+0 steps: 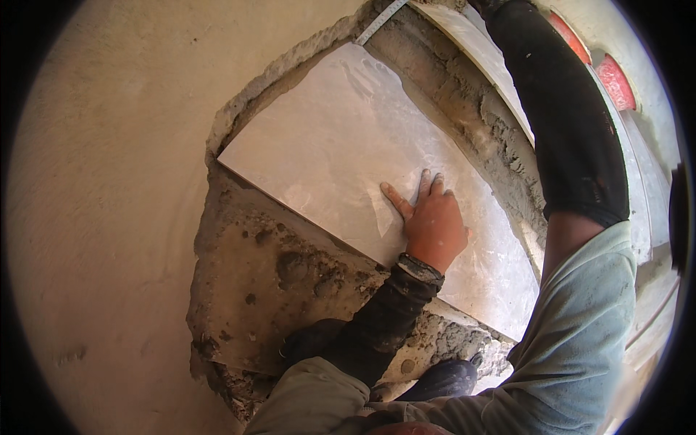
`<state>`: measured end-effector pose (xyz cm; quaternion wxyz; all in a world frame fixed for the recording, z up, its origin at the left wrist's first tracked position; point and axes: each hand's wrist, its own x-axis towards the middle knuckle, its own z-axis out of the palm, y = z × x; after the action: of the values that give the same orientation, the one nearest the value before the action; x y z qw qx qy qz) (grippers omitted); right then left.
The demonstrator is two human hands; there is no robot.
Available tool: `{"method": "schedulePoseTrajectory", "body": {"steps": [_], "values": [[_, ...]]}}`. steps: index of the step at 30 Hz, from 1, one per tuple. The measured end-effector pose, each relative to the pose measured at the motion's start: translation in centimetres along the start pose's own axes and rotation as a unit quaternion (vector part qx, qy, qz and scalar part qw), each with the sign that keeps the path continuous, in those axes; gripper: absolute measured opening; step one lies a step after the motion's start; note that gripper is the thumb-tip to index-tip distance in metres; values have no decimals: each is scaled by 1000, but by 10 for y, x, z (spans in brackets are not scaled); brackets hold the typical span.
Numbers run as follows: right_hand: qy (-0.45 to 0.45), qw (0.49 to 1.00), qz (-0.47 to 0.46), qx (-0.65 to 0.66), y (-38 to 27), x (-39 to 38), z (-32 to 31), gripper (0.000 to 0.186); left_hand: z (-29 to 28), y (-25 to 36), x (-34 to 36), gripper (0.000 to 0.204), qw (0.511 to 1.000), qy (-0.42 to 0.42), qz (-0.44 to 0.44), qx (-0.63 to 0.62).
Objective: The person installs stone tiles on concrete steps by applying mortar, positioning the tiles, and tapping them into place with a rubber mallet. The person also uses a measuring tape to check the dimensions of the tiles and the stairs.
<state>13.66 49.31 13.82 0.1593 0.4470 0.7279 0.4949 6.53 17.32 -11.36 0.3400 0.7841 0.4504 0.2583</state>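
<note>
A large, glossy grey-beige tile (333, 123) lies in a rough-edged recess beside the wall. My left hand (437, 228) rests palm down on it, fingers spread, holding nothing. My right arm (562, 101), in a black sleeve cover, stretches to the top edge, where the hand is cut off from sight. Near that edge a pale measuring strip (380, 22) with fine marks touches the tile's far corner. Grey mortar (464, 109) shows in a band along the tile's right side.
A plain beige wall (109, 203) fills the left. Nearer me is a rough, pitted cement surface (283, 268), with my dark shoe (442, 378) at the bottom. Another pale slab (478, 54) lies past the mortar band. Two red patches (616, 81) show at the upper right.
</note>
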Motion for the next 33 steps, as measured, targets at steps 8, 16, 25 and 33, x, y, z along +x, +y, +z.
{"method": "schedulePoseTrajectory", "body": {"steps": [8,16,25,33], "values": [[45,999,-13,12,-5,6,4,30,2,-3,2,63,1000,4,-2,16],[12,999,-16,-26,2,4,16,24,4,1,3,63,1000,-3,1,8],[98,995,-8,-25,-5,9,19,17,5,-6,2,61,1000,21,9,5],[18,999,32,-17,-12,-37,-24,15,10,-11,13,57,999,24,38,-19]]}}
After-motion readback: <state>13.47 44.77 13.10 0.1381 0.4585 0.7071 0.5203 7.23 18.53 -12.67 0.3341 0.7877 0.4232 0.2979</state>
